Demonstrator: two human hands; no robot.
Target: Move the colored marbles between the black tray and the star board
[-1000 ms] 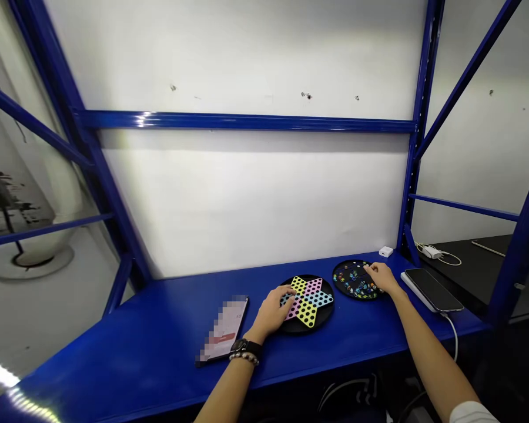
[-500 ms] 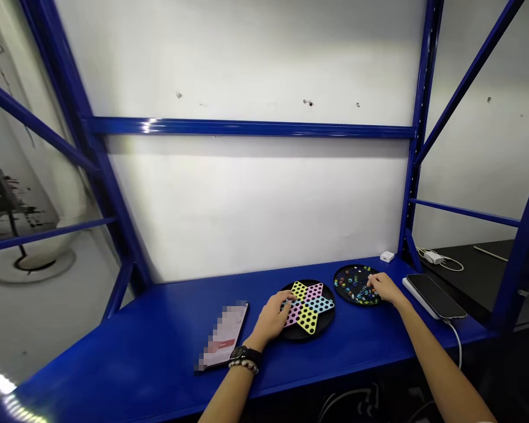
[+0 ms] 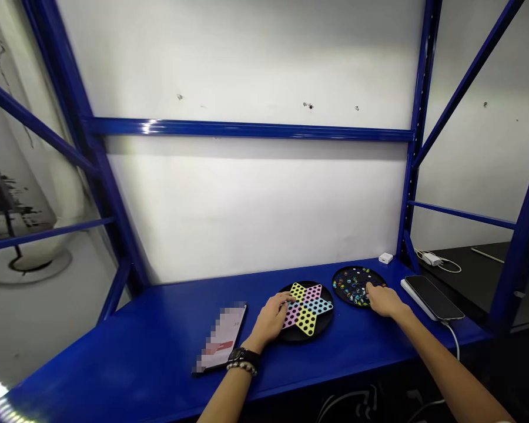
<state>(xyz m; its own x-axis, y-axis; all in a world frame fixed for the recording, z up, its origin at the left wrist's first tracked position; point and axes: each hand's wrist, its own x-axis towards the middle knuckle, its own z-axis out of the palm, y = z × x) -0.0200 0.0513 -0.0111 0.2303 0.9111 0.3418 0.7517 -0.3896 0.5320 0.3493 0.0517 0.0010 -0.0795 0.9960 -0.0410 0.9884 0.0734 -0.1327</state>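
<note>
My left hand (image 3: 272, 319) lies on the left side of a star-shaped Chinese checkers board (image 3: 307, 315), fingers stretched over its edge and holding nothing. The board is yellow, pink and light blue with rows of dark holes, and it sits on a round black tray (image 3: 300, 339). My right hand (image 3: 382, 299) is over the right edge of a second round black dish (image 3: 344, 270), fingers closed together. Whatever is between those fingertips is hidden. Many small coloured glass marbles (image 3: 357, 295) are scattered in the dish.
A phone with a lit, partly blurred screen (image 3: 224, 335) lies left of my left forearm. Another phone (image 3: 434, 296) rests on a white block at right, with a white cable (image 3: 455, 338). A small white box (image 3: 385, 258) stands at the back. Blue shelf posts (image 3: 417, 135) frame the sides.
My right hand has shifted slightly down and toward the near right part of the marble dish, its fingers now pointing lower. My left hand stays on the board.
</note>
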